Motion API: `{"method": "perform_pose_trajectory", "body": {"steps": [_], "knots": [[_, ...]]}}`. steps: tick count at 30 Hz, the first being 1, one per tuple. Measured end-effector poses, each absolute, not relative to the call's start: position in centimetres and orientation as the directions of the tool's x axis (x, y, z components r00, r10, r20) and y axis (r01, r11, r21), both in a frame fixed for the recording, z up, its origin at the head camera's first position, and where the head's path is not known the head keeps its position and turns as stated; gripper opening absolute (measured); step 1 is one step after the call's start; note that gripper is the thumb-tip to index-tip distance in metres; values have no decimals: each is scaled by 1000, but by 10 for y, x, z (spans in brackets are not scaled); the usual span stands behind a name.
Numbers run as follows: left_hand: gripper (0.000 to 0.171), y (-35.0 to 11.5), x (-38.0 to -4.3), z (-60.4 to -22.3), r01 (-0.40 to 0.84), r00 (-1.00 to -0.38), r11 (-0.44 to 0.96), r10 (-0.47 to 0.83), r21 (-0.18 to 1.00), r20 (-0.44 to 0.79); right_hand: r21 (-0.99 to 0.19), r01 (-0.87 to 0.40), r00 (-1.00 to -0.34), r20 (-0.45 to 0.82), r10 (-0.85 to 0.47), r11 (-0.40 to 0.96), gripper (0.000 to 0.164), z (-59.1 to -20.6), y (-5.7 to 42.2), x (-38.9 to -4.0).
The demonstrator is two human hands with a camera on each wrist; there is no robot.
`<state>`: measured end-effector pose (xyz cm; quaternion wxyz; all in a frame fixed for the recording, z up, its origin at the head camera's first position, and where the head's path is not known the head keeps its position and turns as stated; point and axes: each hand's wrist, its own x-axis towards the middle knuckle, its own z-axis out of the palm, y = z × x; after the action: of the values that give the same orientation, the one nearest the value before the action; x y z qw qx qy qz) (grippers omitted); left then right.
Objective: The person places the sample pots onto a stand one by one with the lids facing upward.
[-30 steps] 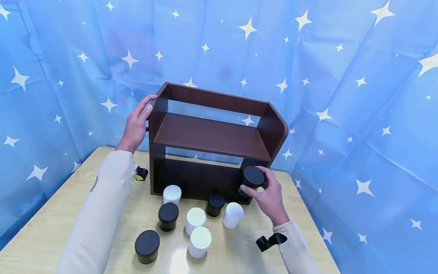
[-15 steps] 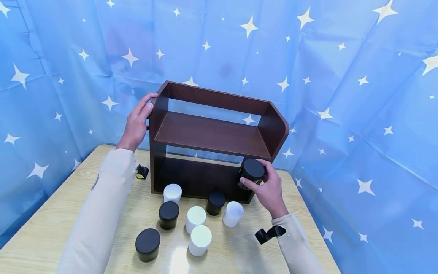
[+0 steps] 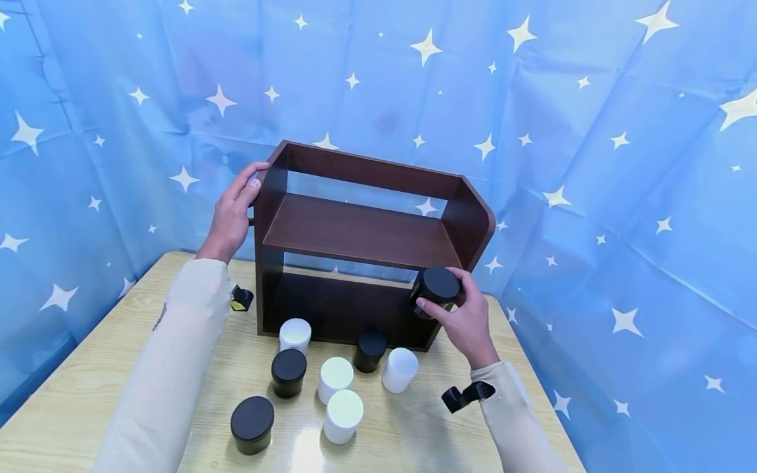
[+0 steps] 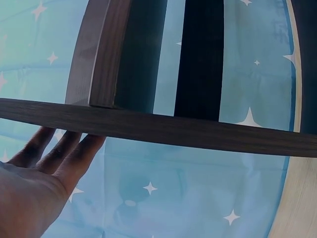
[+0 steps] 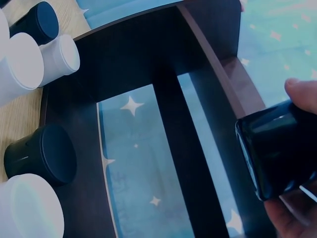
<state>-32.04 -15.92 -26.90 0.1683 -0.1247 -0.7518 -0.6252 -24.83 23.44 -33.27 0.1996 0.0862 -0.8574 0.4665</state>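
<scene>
- The shelf is dark brown wood with two tiers, slatted back gaps and side panels cut at a slant along their upper front; it stands toward the worktop's far edge.
- The held black jar is a squat cylinder with a flat, matte lid, raised off the worktop before the shelf's right panel, around the height of the middle board's right front corner.
- The right hand grips that jar, thumb and fingers curled around its side.
- The left hand rests on the shelf's left panel, fingers mostly straight.
- The left wrist view shows wood grain along the panel's front edge and three fingertips against its outer face; the head view adds the thumb.
- The right wrist view brings out glossy streaks on the held jar's wall, which the head view mostly hides under the lid.
- Between shelf and near edge stand a front black jar, middle black jar, rear black jar, left white jar, central white jar, front white jar and right white jar.
- The worktop is pale, wood-grained and shiny; a blue, creased curtain with pale stars hangs beyond its far, left and right edges.
</scene>
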Motion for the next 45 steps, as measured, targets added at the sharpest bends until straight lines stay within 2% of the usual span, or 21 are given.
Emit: {"method": "perform_pose_trajectory", "body": {"steps": [14,45], "knots": [[46,-157,-319,-266,410,-909,162,-12,898,417,-753,-369,-886,462,38,545,64,-328,238,-254],[47,-160,-322,-271,406,-909,165,-23,899,415,-704,-359,-870,490,53,613,64,-303,238,-281]]}}
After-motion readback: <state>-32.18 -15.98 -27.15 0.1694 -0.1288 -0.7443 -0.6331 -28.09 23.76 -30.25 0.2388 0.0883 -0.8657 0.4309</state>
